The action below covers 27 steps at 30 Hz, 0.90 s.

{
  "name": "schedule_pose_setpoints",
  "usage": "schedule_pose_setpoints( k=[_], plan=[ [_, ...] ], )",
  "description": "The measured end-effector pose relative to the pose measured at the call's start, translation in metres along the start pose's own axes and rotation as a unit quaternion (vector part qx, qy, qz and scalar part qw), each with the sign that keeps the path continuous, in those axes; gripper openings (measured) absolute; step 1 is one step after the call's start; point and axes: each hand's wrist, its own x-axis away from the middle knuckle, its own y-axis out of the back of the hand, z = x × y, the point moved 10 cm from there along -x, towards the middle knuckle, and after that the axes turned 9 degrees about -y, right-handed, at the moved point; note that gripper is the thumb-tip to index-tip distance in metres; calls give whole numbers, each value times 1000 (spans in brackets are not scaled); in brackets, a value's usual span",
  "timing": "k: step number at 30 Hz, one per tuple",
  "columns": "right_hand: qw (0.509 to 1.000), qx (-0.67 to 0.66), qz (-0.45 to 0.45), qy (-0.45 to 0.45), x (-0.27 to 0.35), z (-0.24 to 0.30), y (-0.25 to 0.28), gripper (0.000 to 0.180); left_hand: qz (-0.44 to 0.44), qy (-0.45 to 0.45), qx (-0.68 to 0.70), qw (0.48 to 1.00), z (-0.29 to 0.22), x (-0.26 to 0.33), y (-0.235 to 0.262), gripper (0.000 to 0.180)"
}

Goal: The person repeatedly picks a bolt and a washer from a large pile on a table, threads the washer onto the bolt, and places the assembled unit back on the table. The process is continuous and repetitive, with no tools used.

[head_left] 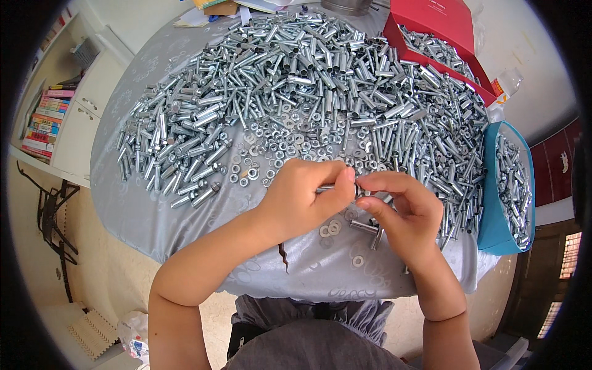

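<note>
Since the silvery metal cylinder (324,188), gripped by the left hand (308,196) and seemingly pinched by the right hand (406,208), is probably slick, its rigid shank is best held.

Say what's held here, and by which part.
Left hand grips a silvery metal fastener around its shaft; whether right hand pinches its end is unclear.

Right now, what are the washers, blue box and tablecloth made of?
Washers: metal, probably steel; shiny silver.
Blue box: perhaps cardboard or stiff fabric; matte, firm-sided.
Tablecloth: fabric or vinyl, I can't tell; satiny grey, gleaming, wrinkled.
</note>
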Motion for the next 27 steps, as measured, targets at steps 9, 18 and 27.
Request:
schedule_pose_setpoints(
  k=[9,18,27],
  plan=[
    [960,-170,40,-220,6,-31,-12,18,-70,-262,-217,938,-42,8,6,15],
    [963,-130,42,-232,4,-31,-10,18,-80,-276,-241,927,-44,8,6,17],
    [938,-199,45,-279,4,-41,-11,19,-65,-238,-215,945,-35,6,5,15]
  ],
)
